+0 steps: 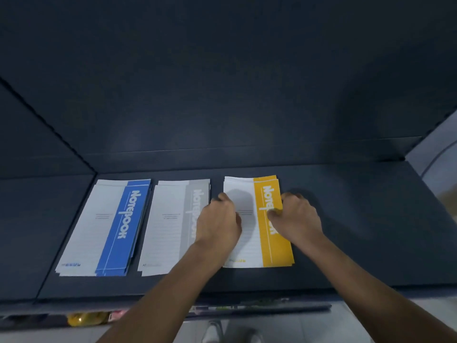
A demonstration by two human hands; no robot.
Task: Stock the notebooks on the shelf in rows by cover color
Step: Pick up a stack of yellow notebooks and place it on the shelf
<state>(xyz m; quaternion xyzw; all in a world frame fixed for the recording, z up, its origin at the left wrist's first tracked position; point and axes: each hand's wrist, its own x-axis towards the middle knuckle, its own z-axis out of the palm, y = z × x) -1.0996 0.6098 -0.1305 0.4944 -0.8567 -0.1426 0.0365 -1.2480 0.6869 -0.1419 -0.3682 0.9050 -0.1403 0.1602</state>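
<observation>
The stack of yellow notebooks (274,246) lies flat at the right end of a row of three stacks on the shelf (358,231). Its covers are white on the left with a yellow band down the right side. The left hand (220,221) sits at the stack's left edge with its fingers curled down over that edge. The right hand (299,216) grips the right edge, with its thumb (273,212) pressed on the yellow band and its fingers bent down beside the stack.

Just to the left, apart from the yellow stack by a narrow gap, lies a stack of grey notebooks (170,226), partly covered by the left forearm. Further left lies a stack of blue notebooks (108,226), its covers slightly fanned. Each band carries the word "Notebook" in large white letters running along its length. The small print near the lower corners and in the middle of the covers is too blurred to read.

The shelf is dark blue, with a back panel (222,107) of the same colour rising behind the stacks. Below its front edge a blurred yellow object (85,318) shows on a lower level. A pale shoe (214,331) stands on the light floor (346,328).
</observation>
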